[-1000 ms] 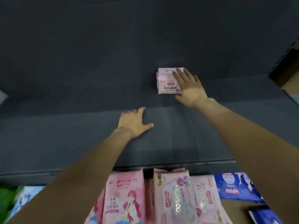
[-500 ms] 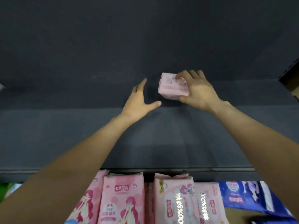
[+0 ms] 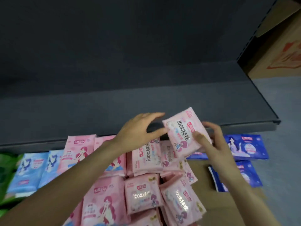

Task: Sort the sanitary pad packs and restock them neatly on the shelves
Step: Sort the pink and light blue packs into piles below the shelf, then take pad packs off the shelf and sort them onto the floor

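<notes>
I read the shelf (image 3: pixel 195 103) as matt dark painted metal, smooth, no glare. Pink pack (image 3: pixel 182 132) in the right hand (image 3: pixel 213 144): thin glossy plastic film, crinkled, foil-bright lettering. Loose pink packs (image 3: pixel 143 196) below catch the same sheen. Blue packs (image 3: pixel 246 146) glossy too. Cardboard box (image 3: pixel 280 51): dull brown paperboard.

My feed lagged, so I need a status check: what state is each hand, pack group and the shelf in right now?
Right hand: gripping the pink pack, tilted, lifted above the pile.
Left hand: open, fingertips at that pack's edge.
Pink pile: loose, overlapping, unsorted.
Dark blue packs: lying flat at right.
Light blue packs: side by side at left.
Dark shelf: bare.
</notes>
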